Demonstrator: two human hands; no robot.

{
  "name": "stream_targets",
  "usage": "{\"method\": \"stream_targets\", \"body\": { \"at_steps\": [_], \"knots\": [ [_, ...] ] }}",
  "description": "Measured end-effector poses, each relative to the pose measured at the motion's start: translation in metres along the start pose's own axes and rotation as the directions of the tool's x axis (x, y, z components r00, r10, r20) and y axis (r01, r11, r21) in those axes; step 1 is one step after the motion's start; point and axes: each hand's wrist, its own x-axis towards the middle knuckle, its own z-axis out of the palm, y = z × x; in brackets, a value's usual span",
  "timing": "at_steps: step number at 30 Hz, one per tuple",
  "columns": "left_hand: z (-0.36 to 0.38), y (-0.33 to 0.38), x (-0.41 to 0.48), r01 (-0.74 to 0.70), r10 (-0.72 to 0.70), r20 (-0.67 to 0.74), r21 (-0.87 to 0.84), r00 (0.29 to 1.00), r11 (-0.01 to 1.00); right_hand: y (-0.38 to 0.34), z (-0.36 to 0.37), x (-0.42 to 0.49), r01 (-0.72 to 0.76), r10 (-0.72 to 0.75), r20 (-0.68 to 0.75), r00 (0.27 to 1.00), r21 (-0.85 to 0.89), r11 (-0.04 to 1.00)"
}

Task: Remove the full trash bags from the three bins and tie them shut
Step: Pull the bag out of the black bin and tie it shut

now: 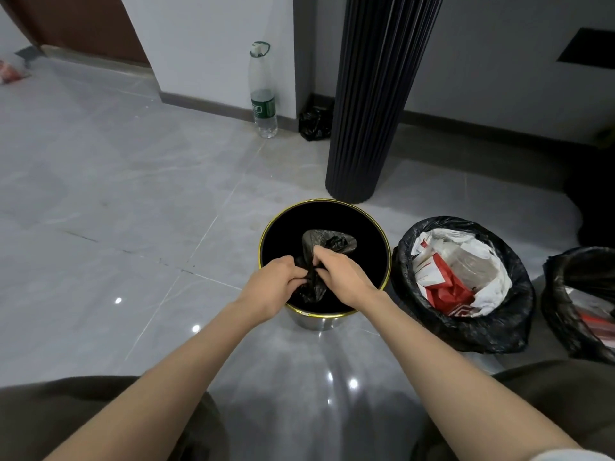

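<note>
1. Floor (100, 194): glossy grey marble-look tiles with pale grout lines; several bright light spots reflected near the bottom.
2. Clear plastic bottle (263, 94): upright at the foot of the white wall (199, 38), green label low down, white cap with a green ring. Nearly empty.
3. Black fluted column (372, 104): stands on the floor right of the bottle and runs out of the top of the view.
4. Small black plastic bag (315, 124): crumpled, on the floor between bottle and column, against the wall.
5. Dark baseboard (206, 103) along the wall.
6. Brown door (83, 24), top left.
7. Red-and-white packet (11, 74), far left edge, blurred.
8. Dark rectangular panel (587, 46) on the right wall.
</note>
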Motion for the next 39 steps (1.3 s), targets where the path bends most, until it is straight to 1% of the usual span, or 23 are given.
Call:
{"method": "stream_targets", "body": {
  "at_steps": [2, 3, 4, 5, 6, 7, 8, 9, 10, 11, 12, 13, 14, 15, 16, 18, 20, 23, 26, 29, 34, 36, 39],
  "knots": [
    [0.002, -0.003, -0.003, -0.021, 0.024, -0.063, 0.038, 0.998, 0.999, -0.002, 0.001, -0.001, -0.024, 0.024, -0.019, 1.000, 0.024, 0.999],
    [0.003, -0.005, -0.004, -0.004, 0.009, -0.128, 0.040, 0.992, 0.999, -0.002, 0.001, -0.001, -0.037, 0.037, -0.018, 0.999, 0.030, 0.999],
    [0.004, -0.008, -0.006, 0.049, -0.047, -0.204, 0.006, 0.978, 0.999, -0.002, 0.001, -0.001, -0.061, 0.062, -0.007, 0.998, 0.037, 0.997],
    [0.003, -0.007, -0.008, 0.132, -0.143, -0.272, -0.059, 0.951, 0.989, -0.002, 0.001, -0.002, -0.095, 0.095, 0.008, 0.995, 0.060, 0.994],
    [0.005, -0.009, -0.009, 0.236, -0.270, -0.306, -0.145, 0.913, 0.961, -0.002, 0.001, -0.003, -0.137, 0.136, 0.026, 0.990, 0.083, 0.987],
    [0.005, -0.009, -0.010, 0.353, -0.417, -0.287, -0.250, 0.863, 0.902, -0.003, 0.002, -0.003, -0.178, 0.175, 0.043, 0.984, 0.099, 0.979],
    [0.006, -0.009, -0.009, 0.465, -0.559, -0.207, -0.368, 0.803, 0.805, -0.003, 0.002, -0.004, -0.218, 0.212, 0.062, 0.975, 0.111, 0.970],
    [0.007, -0.009, -0.010, 0.565, -0.672, -0.076, -0.477, 0.737, 0.673, -0.003, 0.003, -0.003, -0.260, 0.252, 0.073, 0.965, 0.139, 0.956],
    [0.007, -0.007, -0.012, 0.648, -0.736, 0.086, -0.551, 0.671, 0.526, -0.002, 0.003, -0.003, -0.293, 0.285, 0.077, 0.956, 0.158, 0.943],
    [0.006, -0.005, -0.015, 0.720, -0.748, 0.265, -0.580, 0.609, 0.381, -0.003, 0.002, -0.003, -0.312, 0.305, 0.067, 0.950, 0.173, 0.934],
    [0.004, -0.002, -0.019, 0.774, -0.709, 0.427, -0.573, 0.561, 0.268, -0.003, 0.000, -0.003, -0.334, 0.329, 0.058, 0.942, 0.162, 0.928],
    [0.003, 0.001, -0.022, 0.806, -0.644, 0.544, -0.557, 0.537, 0.201, -0.001, 0.000, -0.002, -0.344, 0.337, 0.066, 0.939, 0.172, 0.923],
    [0.003, 0.003, -0.024, 0.821, -0.577, 0.619, -0.545, 0.532, 0.171, 0.000, 0.001, -0.002, -0.319, 0.313, 0.065, 0.948, 0.145, 0.936],
    [0.005, 0.004, -0.025, 0.827, -0.526, 0.662, -0.539, 0.534, 0.161, 0.000, 0.001, -0.002, -0.308, 0.305, 0.043, 0.951, 0.111, 0.945],
    [0.008, 0.004, -0.024, 0.828, -0.490, 0.685, -0.539, 0.539, 0.158, 0.000, 0.001, -0.002, -0.295, 0.297, 0.001, 0.955, 0.095, 0.951],
    [0.014, 0.005, -0.022, 0.824, -0.451, 0.708, -0.550, 0.544, 0.132, -0.002, -0.002, -0.001, -0.277, 0.292, -0.091, 0.952, 0.146, 0.950],
    [0.017, 0.005, -0.019, 0.806, -0.432, 0.711, -0.589, 0.555, 0.065, -0.005, -0.007, 0.002, -0.266, 0.302, -0.172, 0.938, 0.204, 0.942],
    [0.018, 0.003, -0.016, 0.736, -0.465, 0.671, -0.675, 0.577, -0.060, -0.010, -0.019, 0.002, -0.213, 0.280, -0.254, 0.926, 0.261, 0.942],
    [0.018, 0.002, -0.010, 0.681, -0.500, 0.624, -0.727, 0.601, -0.090, -0.024, -0.038, 0.002, -0.168, 0.268, -0.351, 0.897, 0.292, 0.942],
    [0.018, 0.000, -0.003, 0.638, -0.523, 0.582, -0.765, 0.623, -0.091, -0.044, -0.064, 0.001, -0.139, 0.276, -0.481, 0.832, 0.301, 0.944],
    [0.017, 0.001, 0.013, 0.573, -0.541, 0.526, -0.814, 0.656, -0.096, -0.080, -0.123, -0.006, -0.035, 0.258, -0.686, 0.680, 0.322, 0.946],
    [0.015, 0.003, 0.020, 0.548, -0.540, 0.507, -0.831, 0.672, -0.099, -0.090, -0.145, -0.012, 0.004, 0.241, -0.731, 0.638, 0.316, 0.949],
    [0.012, 0.001, 0.027, 0.528, -0.556, 0.489, -0.843, 0.672, -0.103, -0.101, -0.164, -0.020, 0.051, 0.216, -0.771, 0.599, 0.306, 0.951]
  ]
}}
